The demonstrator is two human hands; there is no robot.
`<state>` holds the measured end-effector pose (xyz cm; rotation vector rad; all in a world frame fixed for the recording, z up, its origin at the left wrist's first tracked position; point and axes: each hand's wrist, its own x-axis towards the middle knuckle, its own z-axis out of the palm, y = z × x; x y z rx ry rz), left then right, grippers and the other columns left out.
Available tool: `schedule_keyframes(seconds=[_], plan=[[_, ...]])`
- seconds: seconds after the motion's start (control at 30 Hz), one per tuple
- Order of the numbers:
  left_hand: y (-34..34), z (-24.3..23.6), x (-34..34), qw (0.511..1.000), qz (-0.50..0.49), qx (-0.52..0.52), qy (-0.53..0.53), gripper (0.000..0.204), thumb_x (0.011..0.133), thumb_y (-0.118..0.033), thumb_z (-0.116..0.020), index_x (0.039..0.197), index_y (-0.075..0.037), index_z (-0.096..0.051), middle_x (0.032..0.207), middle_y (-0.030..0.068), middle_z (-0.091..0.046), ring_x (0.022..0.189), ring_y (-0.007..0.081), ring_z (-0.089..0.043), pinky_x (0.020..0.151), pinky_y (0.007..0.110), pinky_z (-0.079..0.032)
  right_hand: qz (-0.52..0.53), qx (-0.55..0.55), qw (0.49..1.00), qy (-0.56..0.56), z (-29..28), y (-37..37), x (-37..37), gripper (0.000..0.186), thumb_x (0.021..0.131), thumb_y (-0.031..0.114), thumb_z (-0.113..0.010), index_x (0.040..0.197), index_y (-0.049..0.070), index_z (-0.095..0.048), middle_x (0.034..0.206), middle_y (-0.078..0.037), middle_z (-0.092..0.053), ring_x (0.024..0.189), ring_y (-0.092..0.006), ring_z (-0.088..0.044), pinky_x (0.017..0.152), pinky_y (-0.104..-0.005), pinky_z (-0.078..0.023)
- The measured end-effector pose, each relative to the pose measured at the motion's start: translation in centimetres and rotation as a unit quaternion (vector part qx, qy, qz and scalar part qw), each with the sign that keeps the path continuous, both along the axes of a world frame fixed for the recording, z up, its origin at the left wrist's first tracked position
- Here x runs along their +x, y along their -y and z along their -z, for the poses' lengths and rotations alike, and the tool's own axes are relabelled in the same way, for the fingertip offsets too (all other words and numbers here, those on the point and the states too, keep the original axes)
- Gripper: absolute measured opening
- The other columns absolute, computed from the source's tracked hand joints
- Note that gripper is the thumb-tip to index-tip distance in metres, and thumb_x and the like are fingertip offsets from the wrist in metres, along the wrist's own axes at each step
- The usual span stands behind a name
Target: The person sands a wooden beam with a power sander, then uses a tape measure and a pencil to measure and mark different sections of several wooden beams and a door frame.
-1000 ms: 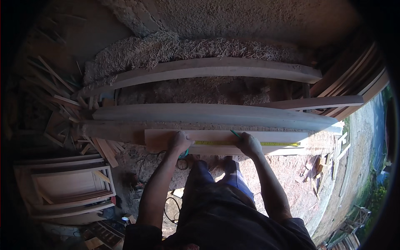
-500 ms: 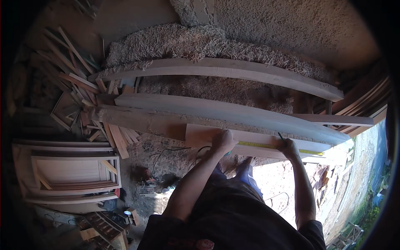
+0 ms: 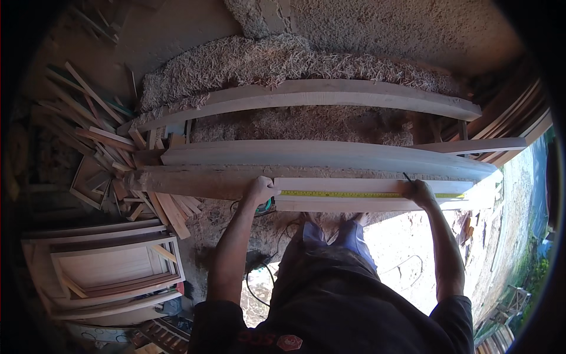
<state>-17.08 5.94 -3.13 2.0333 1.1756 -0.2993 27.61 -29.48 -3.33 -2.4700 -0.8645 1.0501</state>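
A yellow tape measure blade point(image 3: 339, 193) runs lengthwise along a pale wooden board point(image 3: 336, 184). My left hand point(image 3: 260, 191) is closed at the board's left end, gripping the tape measure; a green and dark case point(image 3: 265, 206) shows just below it. Toward the right part of the board, my right hand point(image 3: 417, 193) is closed around a thin dark pencil point(image 3: 407, 176), whose tip sticks up past the fingers. This hand rests over the blade, which continues beyond it to the right. A second pale strip point(image 3: 330, 206) lies along the near side of the board.
Behind the board lie a long dusty beam point(image 3: 203, 177) and a planed plank point(image 3: 283, 152). Farther back is another beam point(image 3: 336, 94) with heaped shavings point(image 3: 230, 65). Offcuts point(image 3: 171, 212) pile up at left, near stacked wooden frames point(image 3: 112, 259). Bright sunlight covers the ground at right.
My left hand has slid left to the board's end, exposing more of the tape blade. My right hand has shifted slightly right and lower in the view, still with the pencil. The view has also shifted.
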Motion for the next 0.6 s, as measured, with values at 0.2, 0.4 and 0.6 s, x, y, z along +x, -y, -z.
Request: schedule_keyframes(seconds=[0.2, 0.4, 0.6], plan=[[-0.3, -0.3, 0.4, 0.999, 0.019, 0.001, -0.041, 0.03, 0.067, -0.032, -0.081, 0.069, -0.004, -0.069, 0.065, 0.0142, -0.066, 0.059, 0.0224, -0.063, 0.058, 0.038, -0.048, -0.008, 0.007, 0.999, 0.047, -0.2, -0.1, -0.4, 0.03, 0.07, 0.018, -0.079, 0.09, -0.002, -0.067, 0.079, -0.015, -0.069, 0.073, -0.0232, -0.065, 0.068, -0.0368, -0.051], [-0.1, -1.0, 0.4, 0.996, 0.002, -0.01, -0.091, 0.031, 0.069, -0.035, -0.08, 0.076, -0.006, -0.071, 0.084, 0.0167, -0.071, 0.081, 0.0317, -0.069, 0.073, 0.041, -0.052, 0.012, 0.019, 0.999, 0.029, -1.6, -1.0, -1.3, 0.032, 0.069, 0.018, -0.08, 0.089, -0.002, -0.067, 0.08, -0.017, -0.069, 0.073, -0.0245, -0.066, 0.067, -0.0382, -0.051], [0.4, -1.6, 1.0, 0.997, 0.005, 0.01, -0.08, 0.03, 0.07, -0.035, -0.079, 0.075, -0.006, -0.071, 0.079, 0.0161, -0.07, 0.075, 0.0305, -0.068, 0.07, 0.041, -0.052, 0.015, -0.029, 0.997, 0.07, -0.6, 0.0, -0.9, 0.042, 0.066, 0.024, -0.083, 0.093, -0.003, -0.066, 0.084, -0.019, -0.069, 0.078, -0.0306, -0.067, 0.071, -0.0412, -0.051]])
